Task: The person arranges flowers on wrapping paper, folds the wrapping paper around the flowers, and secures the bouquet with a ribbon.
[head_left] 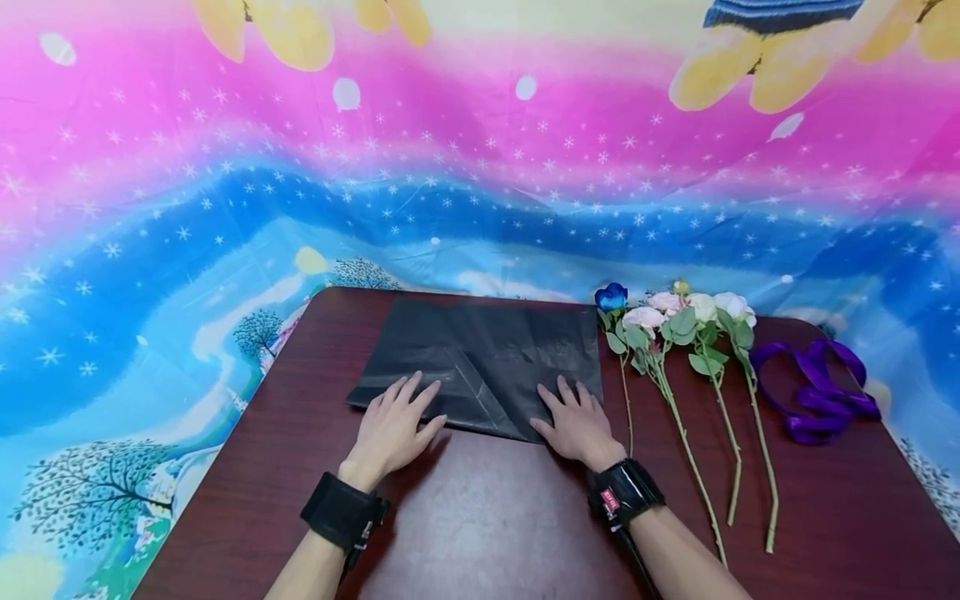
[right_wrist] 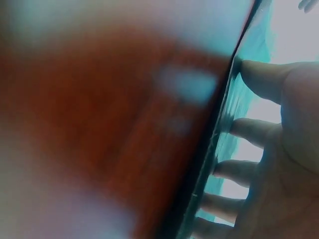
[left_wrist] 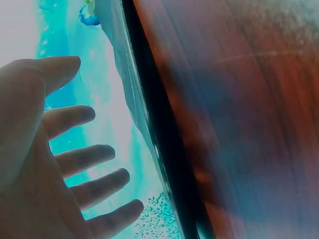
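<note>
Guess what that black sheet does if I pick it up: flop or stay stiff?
The black sheet would probably flop, since creases show it bends. It looks thin, so it's likely light. Its shiny patches hint it may be slippery.

- Sheet (head_left: 491,358): thin, creased, with a dull sheen; plastic or paper, hard to tell.
- Table (head_left: 480,508): smooth, wood-look top, glossy enough to catch a bright glare.
- Backdrop (head_left: 480,158): printed cloth, lightly wrinkled, mostly matt.
- Ribbon (head_left: 823,402): smooth, shiny, satin-like cloth.
- Flowers (head_left: 643,318): matt, cloth-like petals.
- Right wristband (head_left: 630,487): shiny, plastic-looking.
</note>
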A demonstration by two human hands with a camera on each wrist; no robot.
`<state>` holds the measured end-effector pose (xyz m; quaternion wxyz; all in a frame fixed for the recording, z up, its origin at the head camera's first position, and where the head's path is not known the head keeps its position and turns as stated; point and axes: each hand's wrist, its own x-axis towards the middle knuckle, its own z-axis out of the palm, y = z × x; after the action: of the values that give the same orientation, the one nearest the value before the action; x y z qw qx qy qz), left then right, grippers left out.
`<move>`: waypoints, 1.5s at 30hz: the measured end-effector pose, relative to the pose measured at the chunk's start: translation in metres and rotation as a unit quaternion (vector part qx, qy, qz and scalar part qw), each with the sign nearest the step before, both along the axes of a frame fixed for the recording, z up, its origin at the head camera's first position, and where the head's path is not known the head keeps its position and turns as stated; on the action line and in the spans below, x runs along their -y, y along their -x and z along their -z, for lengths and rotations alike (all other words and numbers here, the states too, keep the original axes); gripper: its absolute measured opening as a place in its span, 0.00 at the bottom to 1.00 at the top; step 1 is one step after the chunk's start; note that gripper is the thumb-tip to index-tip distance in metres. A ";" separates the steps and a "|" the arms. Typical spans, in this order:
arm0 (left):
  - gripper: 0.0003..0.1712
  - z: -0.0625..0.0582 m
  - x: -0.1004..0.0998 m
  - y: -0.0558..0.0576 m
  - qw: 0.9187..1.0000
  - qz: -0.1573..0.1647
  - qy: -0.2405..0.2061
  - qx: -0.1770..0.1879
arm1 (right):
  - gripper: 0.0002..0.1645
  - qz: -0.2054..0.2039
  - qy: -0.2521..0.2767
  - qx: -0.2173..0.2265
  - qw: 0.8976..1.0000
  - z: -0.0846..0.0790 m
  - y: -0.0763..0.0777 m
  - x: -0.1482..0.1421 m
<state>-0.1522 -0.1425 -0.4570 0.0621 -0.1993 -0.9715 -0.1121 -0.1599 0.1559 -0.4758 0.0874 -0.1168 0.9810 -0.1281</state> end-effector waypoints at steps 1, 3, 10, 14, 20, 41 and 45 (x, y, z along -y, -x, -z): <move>0.32 0.000 0.000 -0.001 1.000 0.001 -0.001 0.001 | 0.36 0.000 0.000 0.000 1.000 0.000 -0.002 0.000; 0.32 0.000 0.000 -0.002 1.000 0.001 -0.003 0.000 | 0.36 0.000 0.003 -0.001 1.000 -0.001 -0.006 0.001; 0.32 0.001 -0.001 -0.007 1.000 0.005 -0.001 -0.008 | 0.36 0.000 -0.004 -0.010 1.000 -0.001 -0.021 0.001; 0.32 0.001 -0.001 -0.012 1.000 0.006 -0.001 -0.010 | 0.36 0.001 -0.008 -0.011 1.000 0.000 -0.030 0.000; 0.32 0.003 -0.002 -0.018 1.000 0.010 -0.003 -0.016 | 0.36 0.007 -0.014 -0.019 1.000 0.000 -0.043 0.000; 0.31 0.001 -0.010 -0.031 0.999 0.029 0.002 -0.033 | 0.35 0.018 -0.019 -0.014 1.000 -0.006 -0.081 0.010; 0.31 0.000 -0.010 -0.032 0.999 0.027 0.002 -0.024 | 0.35 0.023 -0.021 -0.017 0.999 -0.007 -0.085 0.011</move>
<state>-0.1201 -0.1325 -0.4572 0.0819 -0.2278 -0.9643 -0.1072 -0.0753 0.1445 -0.4687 0.0699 -0.0943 0.9873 -0.1075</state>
